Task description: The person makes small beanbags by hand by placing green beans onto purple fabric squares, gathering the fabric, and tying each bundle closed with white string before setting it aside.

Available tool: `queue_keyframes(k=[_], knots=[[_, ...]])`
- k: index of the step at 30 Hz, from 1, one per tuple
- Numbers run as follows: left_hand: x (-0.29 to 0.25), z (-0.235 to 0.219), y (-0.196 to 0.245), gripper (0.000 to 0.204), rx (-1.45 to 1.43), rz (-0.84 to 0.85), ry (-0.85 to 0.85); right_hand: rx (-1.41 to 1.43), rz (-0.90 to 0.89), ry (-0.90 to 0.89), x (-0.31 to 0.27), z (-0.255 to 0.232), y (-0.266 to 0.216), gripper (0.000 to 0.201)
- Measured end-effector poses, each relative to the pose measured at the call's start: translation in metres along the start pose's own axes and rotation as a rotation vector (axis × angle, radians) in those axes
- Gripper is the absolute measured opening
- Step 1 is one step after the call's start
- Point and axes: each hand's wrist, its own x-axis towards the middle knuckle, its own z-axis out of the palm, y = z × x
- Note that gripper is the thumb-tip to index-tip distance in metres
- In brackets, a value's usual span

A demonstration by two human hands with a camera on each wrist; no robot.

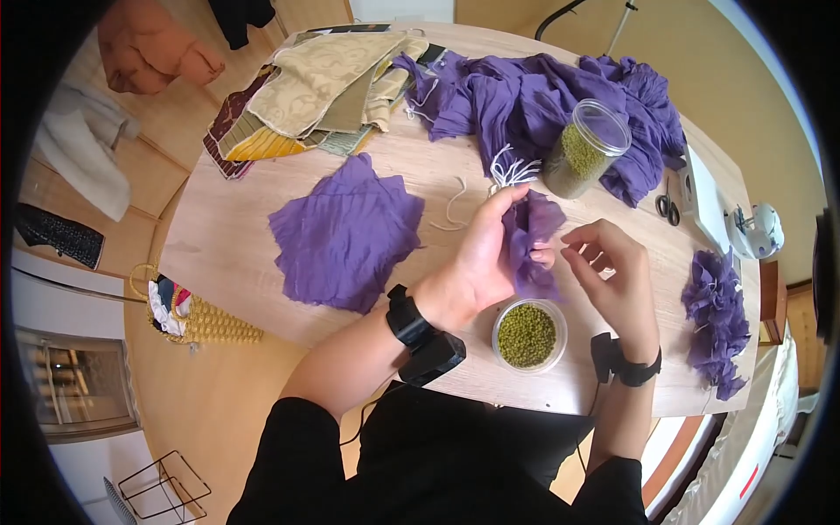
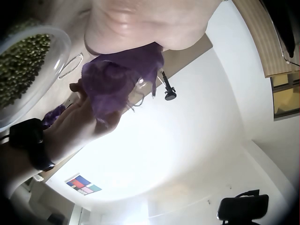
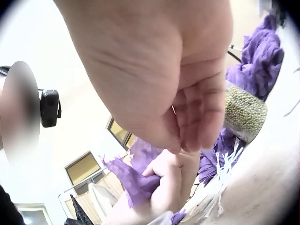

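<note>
My left hand [image 1: 490, 249] grips a small piece of purple cloth [image 1: 530, 245], gathered up between thumb and fingers. Close to its right, my right hand [image 1: 617, 271] hovers with fingers loosely bent. The right wrist view shows no object between its thumb and fingers. Just below both hands stands a round clear tub [image 1: 564, 337] of green beans [image 1: 526, 336], its top uncovered. Beyond the left hand fans a bunch of white strings [image 1: 514, 171]. A tall clear jar [image 1: 604, 129], part-filled with similar beans, leans against a heap of purple cloth [image 1: 516, 96].
A flat purple cloth piece [image 1: 348, 232] lies left of the hands, with patterned fabric pieces [image 1: 319, 83] behind it. Black-handled scissors [image 1: 668, 208] lie at right, near a white box [image 1: 703, 197]. Ruffled purple pieces [image 1: 717, 324] sit by the right edge. A yellow basket [image 1: 214, 319] stands on the floor.
</note>
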Motion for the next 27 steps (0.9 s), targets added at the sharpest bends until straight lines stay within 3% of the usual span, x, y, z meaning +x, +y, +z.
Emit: queue_keyframes(k=[3, 5, 8, 15, 17, 24, 26, 27], knots=[[0.003, 0.0, -0.003, 0.037, -0.011, 0.038, -0.072, 0.007, -0.077, -0.017, -0.006, 0.001, -0.009, 0.021], [-0.004, 0.015, -0.005, 0.037, 0.053, 0.048, 0.074, 0.009, -0.176, 0.007, -0.005, 0.005, -0.019, 0.025], [-0.005, 0.015, -0.006, 0.038, 0.037, 0.048, 0.067, -0.135, -0.228, -0.024, -0.01, 0.004, -0.021, 0.035], [-0.004, 0.01, -0.008, 0.035, 0.133, 0.014, 0.154, -0.422, -0.368, -0.091, -0.016, 0.01, -0.019, 0.036], [-0.001, 0.001, -0.008, 0.036, 0.141, 0.002, 0.001, -0.447, -0.378, -0.084, -0.016, 0.012, -0.019, 0.034], [-0.001, 0.006, -0.01, 0.041, 0.233, 0.049, 0.104, -0.44, -0.416, -0.012, -0.015, 0.014, -0.014, 0.022], [0.003, -0.003, -0.01, 0.045, 0.166, -0.088, -0.146, -0.359, -0.368, 0.001, -0.015, 0.015, -0.014, 0.019], [0.001, 0.0, -0.01, 0.045, 0.166, -0.089, -0.147, -0.278, -0.321, 0.012, -0.015, 0.016, -0.015, 0.016]])
